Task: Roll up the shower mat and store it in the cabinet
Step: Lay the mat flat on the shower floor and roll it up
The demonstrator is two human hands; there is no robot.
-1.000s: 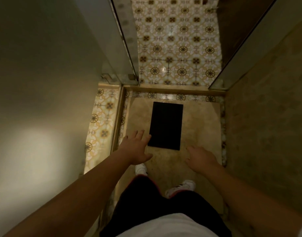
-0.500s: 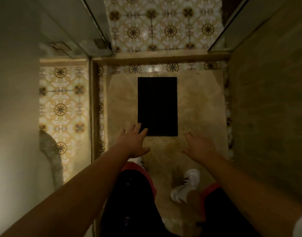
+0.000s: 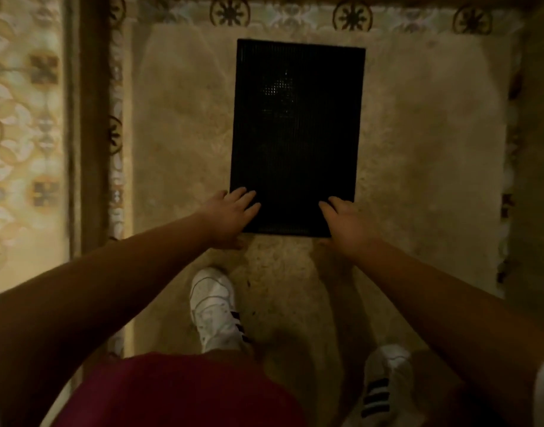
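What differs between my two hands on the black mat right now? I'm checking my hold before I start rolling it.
The left hand sits at the near left corner of the black rectangular shower mat, fingers spread flat on top; the right hand covers the near right corner, fingers closer together. The left hand's thumb lies off the mat on the beige stone floor; the right hand's thumb is hidden. Both rest at the near edge, and the mat lies flat, unrolled.

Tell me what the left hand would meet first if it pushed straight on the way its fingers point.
The left hand already lies over the near left corner of the black mat; further on is only more mat, flat on the floor.
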